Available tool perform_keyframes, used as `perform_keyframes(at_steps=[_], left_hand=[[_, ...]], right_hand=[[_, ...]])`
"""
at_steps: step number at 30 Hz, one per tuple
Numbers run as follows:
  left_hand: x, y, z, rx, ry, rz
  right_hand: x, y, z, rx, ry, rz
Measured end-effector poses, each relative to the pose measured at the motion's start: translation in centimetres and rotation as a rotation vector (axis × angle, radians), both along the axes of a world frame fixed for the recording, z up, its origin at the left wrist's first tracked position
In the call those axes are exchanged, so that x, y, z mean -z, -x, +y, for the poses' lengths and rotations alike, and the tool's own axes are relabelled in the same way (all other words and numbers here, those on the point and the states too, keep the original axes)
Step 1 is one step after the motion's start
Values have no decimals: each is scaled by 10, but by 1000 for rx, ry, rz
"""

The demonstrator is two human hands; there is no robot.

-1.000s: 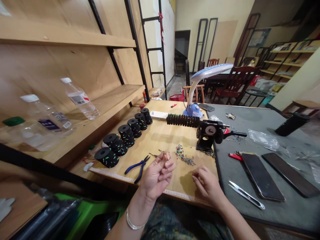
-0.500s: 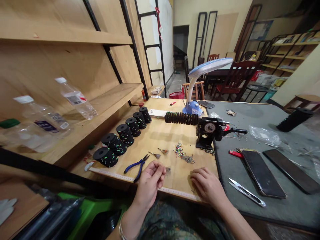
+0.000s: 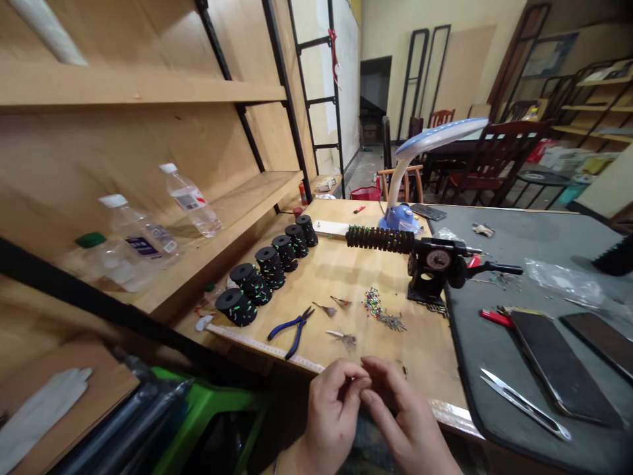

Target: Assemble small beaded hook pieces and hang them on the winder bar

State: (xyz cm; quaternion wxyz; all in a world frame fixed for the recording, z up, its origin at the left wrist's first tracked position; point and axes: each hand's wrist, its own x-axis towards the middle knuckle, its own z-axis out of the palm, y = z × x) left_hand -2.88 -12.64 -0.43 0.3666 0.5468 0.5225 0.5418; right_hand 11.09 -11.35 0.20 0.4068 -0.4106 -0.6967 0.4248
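My left hand [image 3: 336,406] and my right hand [image 3: 403,409] meet at the near edge of the wooden board. The left fingers are pinched, and the right thumb and fingers curl in against them; whatever is between the fingertips is too small to make out. Just beyond lies a white stick-like piece [image 3: 341,335] with a tuft of fine strands. Two similar small tufted pieces, one greyish [image 3: 324,309] and one with orange-red [image 3: 341,301], lie farther off. Blue-handled pliers [image 3: 291,332] rest open to the left. A pile of coloured beads and small metal bits [image 3: 383,310] sits ahead.
Black spools with green bits [image 3: 237,307] line the board's left side. A black crank device [image 3: 430,264] carries a wound black roll [image 3: 380,239], near a blue lamp [image 3: 398,214]. On the grey mat [image 3: 475,369] lie thread snips [image 3: 527,404] and phones [image 3: 564,366]. Bottles [image 3: 143,231] stand on the shelf.
My right hand has moved left off the board to meet my left hand, which has drawn back toward the near edge. The white tufted piece now shows uncovered. The view has shifted.
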Motion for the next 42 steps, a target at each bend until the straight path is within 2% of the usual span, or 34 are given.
perform_keyframes(at_steps=[4,7,9,13,15,17,18,22,26,33,35,38,39,42], left_hand=[[13,6,-2,-49,26,34],[16,8,-1,-51,25,41],[15,13,5,-61,17,37],[9,41,37,-139,-57,149],[7,59,62,-115,-98,394],[9,74,86,-31,-105,753],[10,79,97,-15,-97,804],[17,85,119,42,-80,880],[16,86,114,38,-72,889],[2,94,89,49,-42,770],[2,88,77,74,74,552],[7,67,51,185,348,29],[10,58,41,232,407,-78],[22,30,14,226,502,-288]], right_hand=[[25,4,4,-27,-33,-90],[35,3,6,-24,-119,-184],[39,2,7,3,-123,-198],[45,-3,10,144,15,-58],[47,-4,12,209,113,51],[46,-5,13,239,216,146],[46,-5,14,246,262,187],[46,-5,14,224,378,286],[49,-6,10,209,402,321],[51,-1,5,222,480,394],[49,1,4,245,488,415],[45,5,2,240,529,434],[44,6,1,230,549,438],[45,8,-1,224,589,445]])
